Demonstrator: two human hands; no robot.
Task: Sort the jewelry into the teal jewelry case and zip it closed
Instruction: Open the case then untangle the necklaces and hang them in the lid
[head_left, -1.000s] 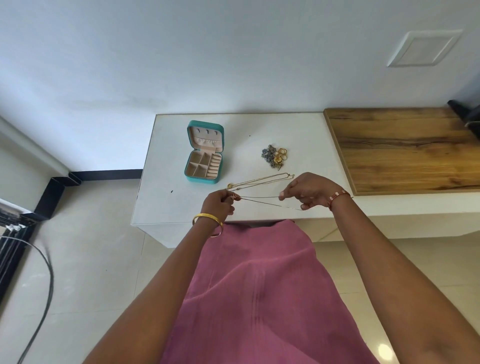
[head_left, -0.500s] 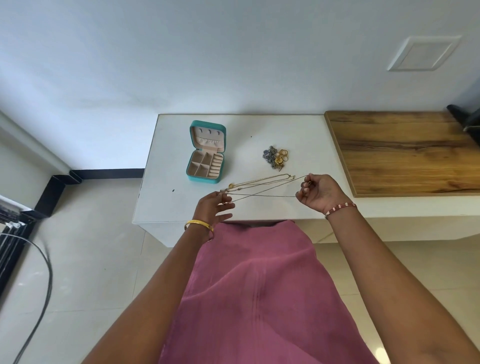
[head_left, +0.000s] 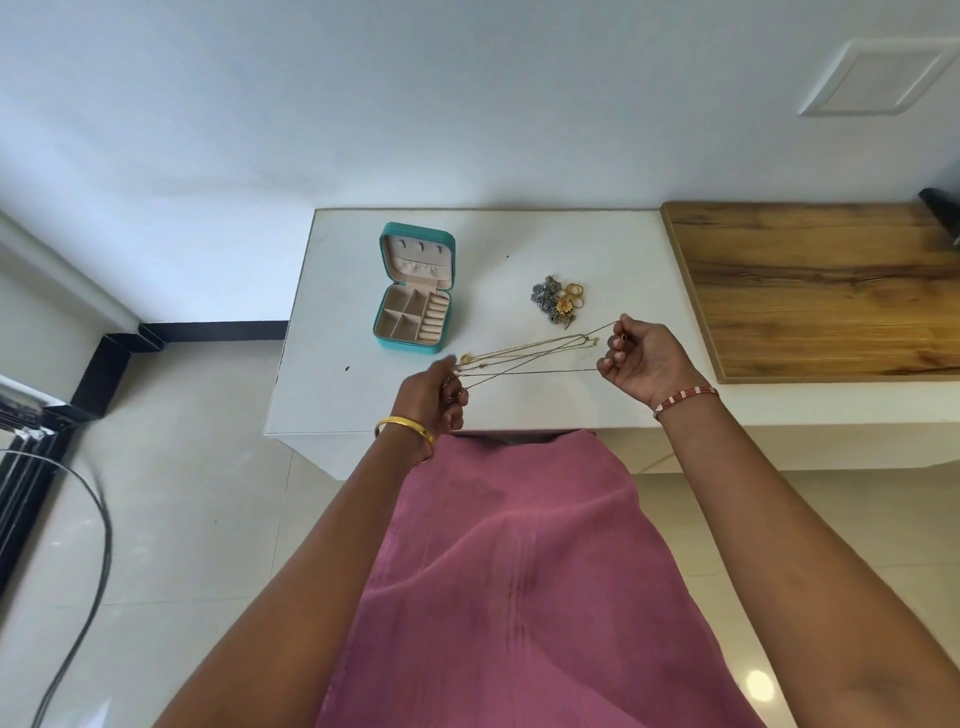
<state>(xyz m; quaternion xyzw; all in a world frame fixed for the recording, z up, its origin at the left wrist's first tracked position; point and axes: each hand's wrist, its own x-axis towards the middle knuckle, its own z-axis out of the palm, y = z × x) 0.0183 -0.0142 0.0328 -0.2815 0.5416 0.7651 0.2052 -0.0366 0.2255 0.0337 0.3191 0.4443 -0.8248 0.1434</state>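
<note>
Barely begun: both hands, left hand and right hand, pinch a chain taut in their fingers; case open (compartments look empty), trinkets at frame centre unsorted.

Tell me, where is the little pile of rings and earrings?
In the head view, the pile lies on the white table, right of the open teal case, just beyond the right hand.

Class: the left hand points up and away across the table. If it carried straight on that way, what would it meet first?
Probably the second chain lying just beyond the left hand, then the open teal case further on. Depth is unclear, so the hand might pass above the chain.
</note>
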